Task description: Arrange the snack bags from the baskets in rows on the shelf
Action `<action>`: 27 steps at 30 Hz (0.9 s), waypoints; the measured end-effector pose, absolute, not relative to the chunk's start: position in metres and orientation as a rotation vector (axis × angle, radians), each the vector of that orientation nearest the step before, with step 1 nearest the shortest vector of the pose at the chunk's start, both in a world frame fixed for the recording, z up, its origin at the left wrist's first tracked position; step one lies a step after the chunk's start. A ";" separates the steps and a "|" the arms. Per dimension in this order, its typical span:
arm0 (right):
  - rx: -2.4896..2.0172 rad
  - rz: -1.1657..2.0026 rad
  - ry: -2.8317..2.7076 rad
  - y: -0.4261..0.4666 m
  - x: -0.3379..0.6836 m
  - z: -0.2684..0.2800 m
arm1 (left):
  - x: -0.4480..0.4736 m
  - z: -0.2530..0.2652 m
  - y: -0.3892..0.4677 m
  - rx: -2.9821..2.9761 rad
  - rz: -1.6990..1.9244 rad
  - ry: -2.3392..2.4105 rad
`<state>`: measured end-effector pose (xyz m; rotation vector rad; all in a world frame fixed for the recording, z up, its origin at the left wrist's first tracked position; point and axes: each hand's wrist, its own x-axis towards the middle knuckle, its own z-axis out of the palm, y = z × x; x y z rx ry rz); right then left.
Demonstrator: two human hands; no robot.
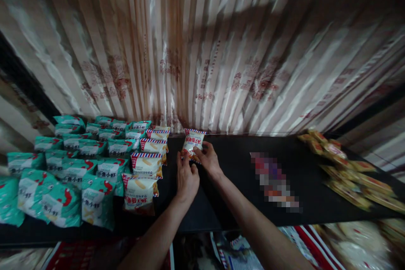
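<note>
Snack packet (193, 143) sits mid-counter (228, 194), toward the counter's back edge. Upright, printed front facing the wearer, striped end up; long axis near vertical, top leaning slightly right. Right hand (207, 158) grips it by the right side, thumb on the front. Left hand (187, 177), fingers bent, at the packet's lower left; can't tell if gripping.

Left of counter's middle: column of matching white packets (139, 194), striped ends up, fronts facing the wearer. Counter's left part: several rows of teal bags (63, 204), mostly upright. Right of counter's middle: one pixelated packet (275, 185), long axis slanting from back left to front right. Counter's right end: gold packets (344, 164) in loose piles.

Below counter's front edge, left: red basket (66, 255), contents too dark to tell. Below front edge, right of middle: blue-and-white packets (240, 257), partly behind the right forearm, with a white-rimmed red container (311, 242) at their right. Below counter's right end: clear bags (357, 240), pale contents. Behind counter: printed curtain (202, 50), pleated.
</note>
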<state>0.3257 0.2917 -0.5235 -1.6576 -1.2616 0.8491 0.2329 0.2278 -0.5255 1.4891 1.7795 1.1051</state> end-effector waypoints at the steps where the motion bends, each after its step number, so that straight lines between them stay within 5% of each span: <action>1: -1.677 0.813 -1.288 0.301 0.324 -0.525 | 0.234 -0.524 0.236 1.485 1.093 1.803; 27: -1.823 0.660 -1.672 0.368 0.285 -0.543 | 0.220 -0.535 0.298 1.499 1.030 1.970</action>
